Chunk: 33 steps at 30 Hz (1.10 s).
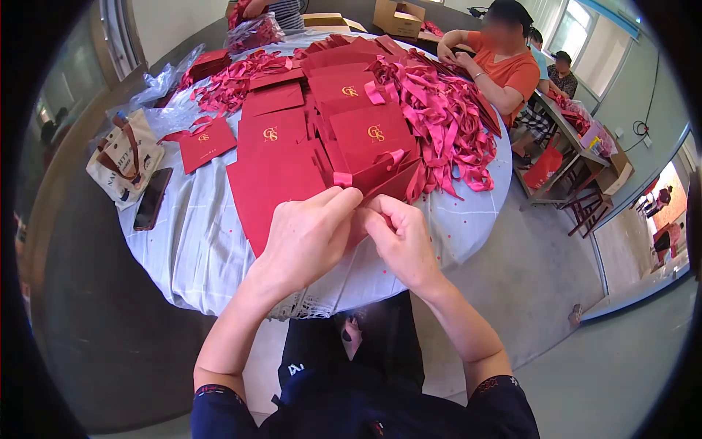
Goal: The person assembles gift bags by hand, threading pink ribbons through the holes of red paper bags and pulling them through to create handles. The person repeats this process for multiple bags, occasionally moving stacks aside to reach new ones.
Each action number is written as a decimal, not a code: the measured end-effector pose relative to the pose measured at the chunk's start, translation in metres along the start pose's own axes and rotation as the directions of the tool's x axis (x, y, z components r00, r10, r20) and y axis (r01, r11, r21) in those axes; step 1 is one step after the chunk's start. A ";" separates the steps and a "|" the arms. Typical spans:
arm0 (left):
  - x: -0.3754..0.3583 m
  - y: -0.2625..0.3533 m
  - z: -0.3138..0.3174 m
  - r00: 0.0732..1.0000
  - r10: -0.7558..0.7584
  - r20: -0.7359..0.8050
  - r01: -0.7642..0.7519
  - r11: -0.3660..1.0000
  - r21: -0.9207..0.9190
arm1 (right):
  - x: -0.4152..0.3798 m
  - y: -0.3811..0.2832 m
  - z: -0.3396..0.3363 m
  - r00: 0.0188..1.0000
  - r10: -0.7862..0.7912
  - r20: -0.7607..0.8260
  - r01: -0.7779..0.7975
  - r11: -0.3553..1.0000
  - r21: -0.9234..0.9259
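Observation:
Both of my hands meet at the near edge of a red paper bag [398, 183] with a pink ribbon at its top. My left hand [314, 227] is closed, fingertips pinched at the bag's edge beside the ribbon. Close on its right, my right hand [398, 234] is closed too, thumb and forefinger pressed together at the same bag. The exact grip points are partly hidden by my fingers. Under and beyond my hands lie stacks of flat red bags [274, 175] with gold logos. A heap of pink ribbons [453, 139] lies to the right of them.
The round table has a white cloth [190, 249]. A phone [153, 199], a canvas bag [126, 159], a small red bag [208, 144] and clear plastic [164, 84] lie at the left. A person in orange [504, 66] sits at the right; another person's arm shows at the far side.

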<state>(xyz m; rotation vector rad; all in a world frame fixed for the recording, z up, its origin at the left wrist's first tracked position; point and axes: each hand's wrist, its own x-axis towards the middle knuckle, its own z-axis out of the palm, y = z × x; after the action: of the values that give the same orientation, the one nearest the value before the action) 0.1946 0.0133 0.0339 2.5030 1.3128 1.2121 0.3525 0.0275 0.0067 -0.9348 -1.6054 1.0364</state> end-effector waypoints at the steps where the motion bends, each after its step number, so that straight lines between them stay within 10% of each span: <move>1: 0.000 0.001 0.001 1.000 -0.006 0.003 0.006 1.000 0.012 | 0.000 0.000 0.000 1.000 -0.001 -0.002 0.001 1.000 0.002; 16: -0.001 0.008 0.009 0.999 0.052 -0.002 -0.051 0.992 0.119 | -0.012 0.010 0.006 0.994 0.109 0.017 -0.109 0.946 0.304; 23: -0.003 0.009 0.008 0.998 0.059 0.012 -0.060 0.987 0.150 | -0.011 0.009 0.008 0.988 -0.106 -0.111 0.108 0.994 0.009; 26: -0.004 0.011 0.009 0.997 0.074 -0.004 -0.072 0.986 0.152 | -0.011 0.010 0.000 0.979 0.195 0.064 -0.205 0.924 0.324; 28: -0.003 0.011 0.009 0.999 0.033 0.035 -0.039 0.983 0.178 | -0.012 0.015 0.011 0.963 -0.224 -0.149 0.206 0.970 -0.125; 33: -0.005 0.014 0.011 0.998 0.052 0.033 -0.056 0.987 0.148 | -0.007 0.007 0.003 0.973 -0.204 -0.109 0.186 0.971 -0.151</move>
<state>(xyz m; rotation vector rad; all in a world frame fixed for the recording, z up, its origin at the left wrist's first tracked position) 0.2095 0.0043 0.0290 2.6635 1.3861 1.1224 0.3517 0.0231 -0.0025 -0.8951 -1.6448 0.7239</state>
